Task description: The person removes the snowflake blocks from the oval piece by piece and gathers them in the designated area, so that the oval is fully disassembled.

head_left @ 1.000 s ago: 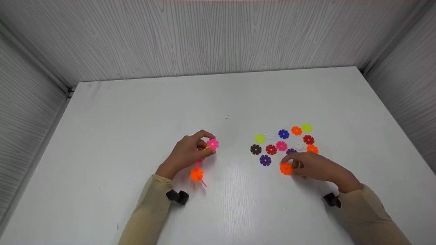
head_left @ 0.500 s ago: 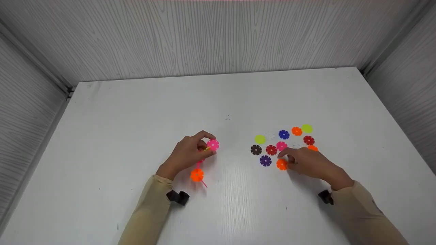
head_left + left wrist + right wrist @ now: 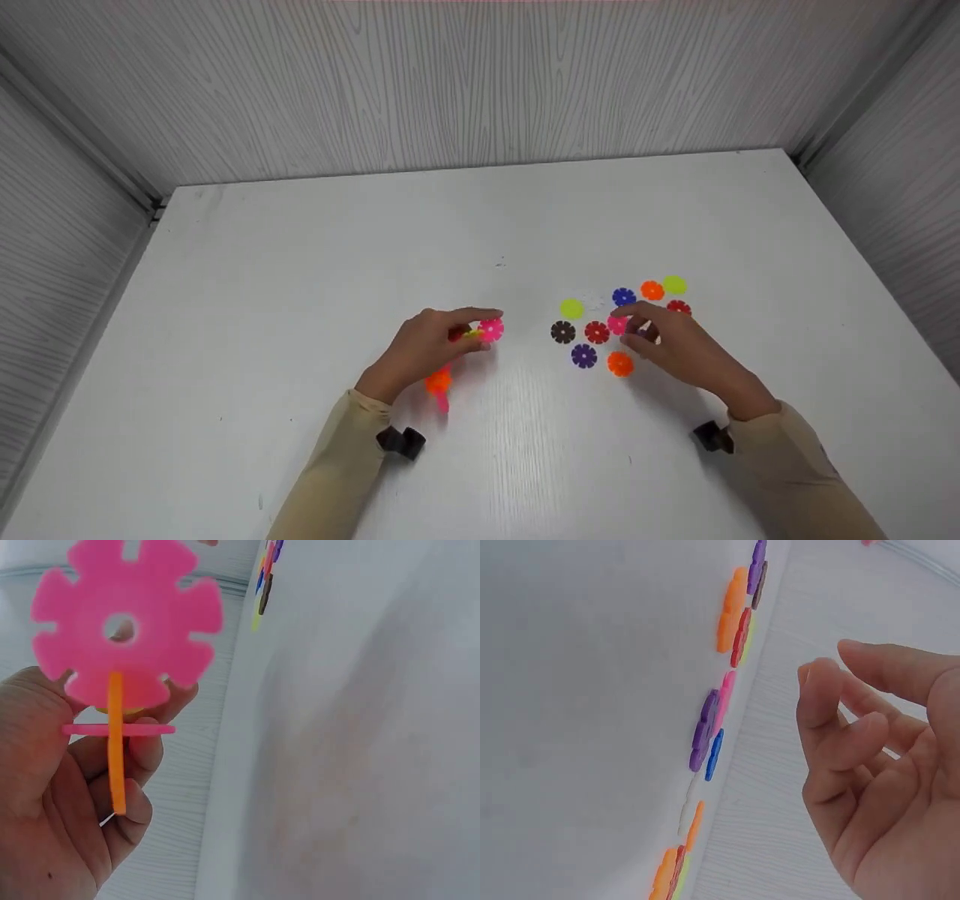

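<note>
My left hand [image 3: 427, 349] pinches a chain of slotted plastic snowflake discs [image 3: 127, 615] joined at their slots. A pink disc [image 3: 491, 329] sticks out at its fingertips, and a yellow one shows partly between the fingers. An orange disc [image 3: 438, 382] and more pink hang below the hand. With thumb and forefinger apart, my right hand [image 3: 885, 742] hovers over the loose discs and holds nothing. Beneath its fingertips lies a loose pink disc [image 3: 616, 325], partly covered in the head view. A loose orange disc [image 3: 620, 364] lies flat just in front of that hand.
More loose discs lie flat on the white table [image 3: 337, 247]: a brown one [image 3: 563, 332], a red one [image 3: 597, 332], a purple one [image 3: 584, 356], a blue one [image 3: 623, 297] and several others. Pale wood-grain panels [image 3: 480, 82] enclose the table's back and sides.
My right hand has let go of the orange disc, leaving it on the table, and has moved slightly up over the pink one. My left hand has shifted right and turned the chain.
</note>
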The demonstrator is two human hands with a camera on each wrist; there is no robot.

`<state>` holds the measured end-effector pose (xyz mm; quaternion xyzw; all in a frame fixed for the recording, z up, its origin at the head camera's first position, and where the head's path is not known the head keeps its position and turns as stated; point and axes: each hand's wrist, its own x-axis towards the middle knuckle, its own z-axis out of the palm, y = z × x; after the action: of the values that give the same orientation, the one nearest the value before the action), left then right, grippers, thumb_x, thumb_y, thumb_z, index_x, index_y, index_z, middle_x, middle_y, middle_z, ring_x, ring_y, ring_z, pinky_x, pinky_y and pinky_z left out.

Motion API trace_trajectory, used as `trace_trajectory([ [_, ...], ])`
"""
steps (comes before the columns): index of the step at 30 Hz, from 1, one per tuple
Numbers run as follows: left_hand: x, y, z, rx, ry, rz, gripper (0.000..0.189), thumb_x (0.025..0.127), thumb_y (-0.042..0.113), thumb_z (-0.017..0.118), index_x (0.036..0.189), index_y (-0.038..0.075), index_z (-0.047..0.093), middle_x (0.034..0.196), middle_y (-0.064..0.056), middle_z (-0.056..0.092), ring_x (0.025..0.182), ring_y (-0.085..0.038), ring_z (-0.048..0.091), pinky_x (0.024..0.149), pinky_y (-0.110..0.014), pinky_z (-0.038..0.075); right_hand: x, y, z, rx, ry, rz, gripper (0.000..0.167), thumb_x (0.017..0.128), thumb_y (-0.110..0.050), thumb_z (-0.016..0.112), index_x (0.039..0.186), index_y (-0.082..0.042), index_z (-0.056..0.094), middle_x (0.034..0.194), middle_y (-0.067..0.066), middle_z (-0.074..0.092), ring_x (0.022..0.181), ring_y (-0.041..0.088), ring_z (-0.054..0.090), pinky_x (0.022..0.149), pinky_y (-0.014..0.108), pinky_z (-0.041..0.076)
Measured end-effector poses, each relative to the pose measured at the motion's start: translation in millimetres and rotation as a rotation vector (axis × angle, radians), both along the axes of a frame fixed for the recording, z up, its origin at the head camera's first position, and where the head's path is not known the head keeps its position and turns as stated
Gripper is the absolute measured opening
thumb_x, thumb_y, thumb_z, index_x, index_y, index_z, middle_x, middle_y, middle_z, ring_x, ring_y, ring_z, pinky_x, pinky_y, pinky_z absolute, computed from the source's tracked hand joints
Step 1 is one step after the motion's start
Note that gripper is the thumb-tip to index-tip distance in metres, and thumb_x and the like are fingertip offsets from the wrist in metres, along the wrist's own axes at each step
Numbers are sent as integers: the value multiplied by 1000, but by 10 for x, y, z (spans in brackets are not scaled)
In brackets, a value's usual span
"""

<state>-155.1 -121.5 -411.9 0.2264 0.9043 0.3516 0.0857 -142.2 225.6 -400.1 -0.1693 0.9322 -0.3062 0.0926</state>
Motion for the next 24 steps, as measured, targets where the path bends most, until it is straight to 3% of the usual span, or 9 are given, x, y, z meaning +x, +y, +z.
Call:
trace_trajectory([
  [8, 42, 78, 16, -26, 13, -45, 45, 94, 26, 62, 138, 25, 54, 60, 5, 28, 60, -11, 31, 58, -24, 28, -20, -177, 2, -116, 31, -11, 35, 92, -5, 61, 127, -3, 57, 97, 9, 64, 87, 22, 63, 66, 18, 51],
  [11, 43, 88, -3, -23, 52, -33, 44, 92, 26, 65, 135, 22, 57, 62, 6, 46, 60, -8, 41, 59, -23, 34, -40, -256, 3, -149, 7, 12, 35, 93, -7, 62, 127, -2, 57, 96, 9, 65, 84, 21, 63, 66, 18, 51],
  [15, 47, 100, -15, -8, 60, 7, 36, 90, 25, 67, 124, 17, 58, 78, 2, 68, 65, -8, 55, 65, -27, 45, -66, -368, 10, -181, -10, 51, 34, 94, -9, 61, 127, -2, 56, 96, 9, 65, 82, 19, 63, 67, 19, 51],
  [20, 56, 123, -17, -7, 46, 36, 24, 89, 29, 68, 107, 17, 57, 81, -1, 69, 65, -10, 57, 65, -30, 46, -89, -535, 14, -176, -32, 69, 34, 95, -12, 59, 128, -6, 56, 101, 8, 67, 83, 17, 63, 67, 21, 51],
  [24, 51, 142, -32, 22, 36, 52, 23, 89, 30, 68, 106, 17, 59, 79, -1, 69, 63, -10, 55, 64, -29, 44, -99, -679, 7, -176, -60, 77, 37, 94, -16, 62, 130, -9, 55, 101, 6, 66, 83, 17, 62, 68, 23, 52],
])
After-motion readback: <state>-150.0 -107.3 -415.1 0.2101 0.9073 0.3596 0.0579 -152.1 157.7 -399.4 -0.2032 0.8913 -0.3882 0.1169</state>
